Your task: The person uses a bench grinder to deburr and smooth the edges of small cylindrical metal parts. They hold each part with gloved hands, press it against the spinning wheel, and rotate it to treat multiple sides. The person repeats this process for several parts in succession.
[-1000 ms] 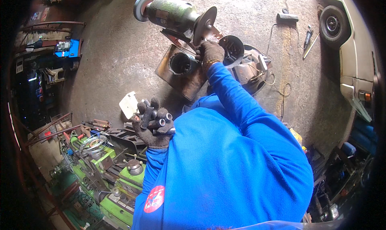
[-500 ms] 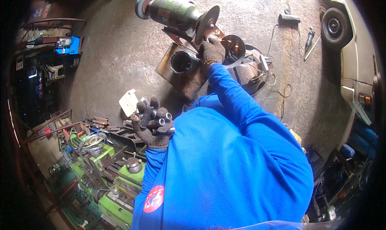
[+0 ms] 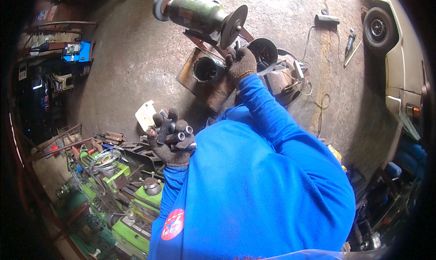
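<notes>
My right hand (image 3: 242, 64), in a dark knitted glove, is closed round a short metal tube (image 3: 237, 45), whose end shows above the fingers. It is just below the right-hand disc (image 3: 234, 27) of a green bench grinder (image 3: 197, 12); whether the tube touches the disc I cannot tell. My gloved left hand (image 3: 170, 144) is held to the left of my body, fingers curled round several short metal tubes (image 3: 176, 137) with their open ends toward me. Right of my right hand is a round metal can (image 3: 271, 54) with dark pieces inside.
Another round can (image 3: 207, 70) stands on a rusty metal plate (image 3: 189, 73) below the grinder. A green machine (image 3: 144, 198) and metal scraps lie at lower left. A cable (image 3: 306, 46) and an angle grinder (image 3: 349, 43) lie on the floor, near a parked vehicle (image 3: 394, 69).
My right hand has drawn slightly down and right, away from the disc, and the tube's end now shows. The orange sparks by the disc are gone. My left hand has hardly moved.
</notes>
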A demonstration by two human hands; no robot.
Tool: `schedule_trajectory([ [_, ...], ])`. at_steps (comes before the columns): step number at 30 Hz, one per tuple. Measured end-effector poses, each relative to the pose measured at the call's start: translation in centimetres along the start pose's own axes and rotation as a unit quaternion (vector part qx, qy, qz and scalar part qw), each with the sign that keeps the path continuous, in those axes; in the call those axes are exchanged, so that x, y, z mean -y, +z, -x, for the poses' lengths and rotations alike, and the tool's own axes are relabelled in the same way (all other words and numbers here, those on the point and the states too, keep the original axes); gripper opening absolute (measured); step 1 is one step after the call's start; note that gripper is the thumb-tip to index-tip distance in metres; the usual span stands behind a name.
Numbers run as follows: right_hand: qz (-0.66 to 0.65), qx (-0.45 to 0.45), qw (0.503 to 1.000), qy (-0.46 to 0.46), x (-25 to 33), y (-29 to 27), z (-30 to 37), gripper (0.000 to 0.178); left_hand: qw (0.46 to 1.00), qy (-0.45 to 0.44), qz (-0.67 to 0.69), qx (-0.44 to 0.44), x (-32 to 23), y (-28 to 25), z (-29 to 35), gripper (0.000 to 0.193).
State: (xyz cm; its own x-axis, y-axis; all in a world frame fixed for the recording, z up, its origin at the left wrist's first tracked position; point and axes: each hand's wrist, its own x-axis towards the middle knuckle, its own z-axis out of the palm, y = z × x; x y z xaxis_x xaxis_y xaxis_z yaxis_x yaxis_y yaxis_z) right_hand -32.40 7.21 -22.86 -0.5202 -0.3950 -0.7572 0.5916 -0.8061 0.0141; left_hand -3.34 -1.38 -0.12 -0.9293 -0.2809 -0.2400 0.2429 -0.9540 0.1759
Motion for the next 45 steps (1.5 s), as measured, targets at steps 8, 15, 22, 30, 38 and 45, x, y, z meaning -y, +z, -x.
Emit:
schedule_trajectory([
  [8,0.043,0.116,0.992,0.036,-0.8,-0.4,-1.6,0.01,1.0,-0.023,0.006,0.004,-0.2,0.0,-0.2,0.059],
  [15,0.327,-0.009,0.935,-0.137,-1.0,1.1,-0.8,0.029,1.0,-0.008,0.013,-0.024,0.2,0.2,0.1,0.062],
  [22,0.421,-0.025,0.884,-0.204,-1.0,1.7,0.2,0.05,0.999,-0.016,0.024,-0.032,0.1,0.1,0.1,0.06],
  [30,0.338,-0.033,0.919,-0.202,-1.5,1.9,0.7,0.041,0.998,-0.065,0.013,0.007,-0.7,-0.7,-0.1,0.06],
  [38,0.035,-0.003,0.999,0.042,-0.2,0.7,1.0,0.014,1.0,0.004,-0.016,0.005,-0.1,-0.4,0.1,0.052],
  [45,0.069,0.085,0.994,0.023,-0.4,-1.0,-2.2,0.019,1.0,-0.008,-0.004,-0.007,-0.3,-0.6,0.1,0.051],
])
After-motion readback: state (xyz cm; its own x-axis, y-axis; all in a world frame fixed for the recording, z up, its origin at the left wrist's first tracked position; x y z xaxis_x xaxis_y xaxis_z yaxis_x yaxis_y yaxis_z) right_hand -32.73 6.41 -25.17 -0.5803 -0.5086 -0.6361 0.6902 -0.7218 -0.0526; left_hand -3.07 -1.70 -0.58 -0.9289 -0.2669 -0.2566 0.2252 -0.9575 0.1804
